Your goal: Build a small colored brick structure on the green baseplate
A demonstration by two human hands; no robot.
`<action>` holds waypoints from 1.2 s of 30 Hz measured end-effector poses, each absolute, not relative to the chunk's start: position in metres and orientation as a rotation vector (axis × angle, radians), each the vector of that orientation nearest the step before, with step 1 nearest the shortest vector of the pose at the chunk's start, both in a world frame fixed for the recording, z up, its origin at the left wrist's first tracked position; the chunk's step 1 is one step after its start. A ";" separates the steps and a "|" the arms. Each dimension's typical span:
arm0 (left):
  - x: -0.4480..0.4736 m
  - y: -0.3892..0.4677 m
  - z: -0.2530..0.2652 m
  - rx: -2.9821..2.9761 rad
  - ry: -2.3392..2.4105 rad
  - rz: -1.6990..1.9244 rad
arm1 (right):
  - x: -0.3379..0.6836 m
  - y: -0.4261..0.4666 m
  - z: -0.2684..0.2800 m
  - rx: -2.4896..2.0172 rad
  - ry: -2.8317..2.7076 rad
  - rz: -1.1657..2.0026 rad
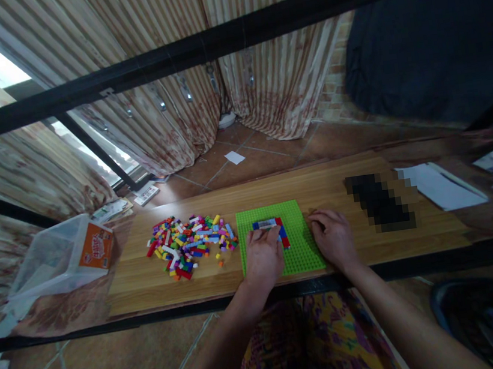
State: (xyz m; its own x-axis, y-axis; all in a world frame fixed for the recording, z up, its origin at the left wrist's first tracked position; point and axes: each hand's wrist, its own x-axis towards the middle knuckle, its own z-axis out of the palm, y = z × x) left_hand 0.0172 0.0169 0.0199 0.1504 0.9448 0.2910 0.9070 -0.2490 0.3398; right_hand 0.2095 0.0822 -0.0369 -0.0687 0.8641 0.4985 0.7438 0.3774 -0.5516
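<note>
Bends over a brown-covered bench [50, 313] topped with a wooden board [328, 183], with both hands near the near edge and apart from each other. Lays the left hand [261, 255] over a green studded baseplate [304, 255] midway along the bench, with bent fingertips on a small angled layout of red, blue and pale bricks [286, 240]; hard to tell whether pinching one. Rests the right hand [334, 236] palm down and loosely curled at the baseplate's right edge; hard to tell whether gripping anything. Shows, toward the bench's left end, a loose heap of multicoloured bricks [190, 243] and, farther left, a clear plastic bin [51, 267] with an orange label [95, 246]. Includes, toward the right end, a dark item [380, 203] masked by pixel blocks, just beside white paper [446, 185]. Takes in striped curtains [162, 26] beyond the far edge.
</note>
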 end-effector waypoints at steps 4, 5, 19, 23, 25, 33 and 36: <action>0.019 0.009 0.013 2.443 1.851 0.672 | 0.209 0.082 -0.037 -1.402 -1.833 0.190; 0.020 0.006 0.011 2.463 1.847 0.670 | 0.209 0.082 -0.037 -1.409 -1.829 0.187; 0.021 -0.011 0.013 2.399 1.985 0.584 | 0.209 0.081 -0.037 -1.416 -1.832 0.182; 0.023 -0.013 0.012 2.359 1.954 0.578 | 0.209 0.080 -0.036 -1.407 -1.840 0.170; 0.023 -0.014 0.010 2.351 1.913 0.556 | 0.209 0.080 -0.035 -1.407 -1.841 0.162; 0.023 -0.013 0.007 2.371 1.871 0.492 | 0.209 0.080 -0.038 -1.425 -1.840 0.191; 0.024 -0.013 0.006 2.392 1.870 0.497 | 0.209 0.081 -0.040 -1.419 -1.830 0.174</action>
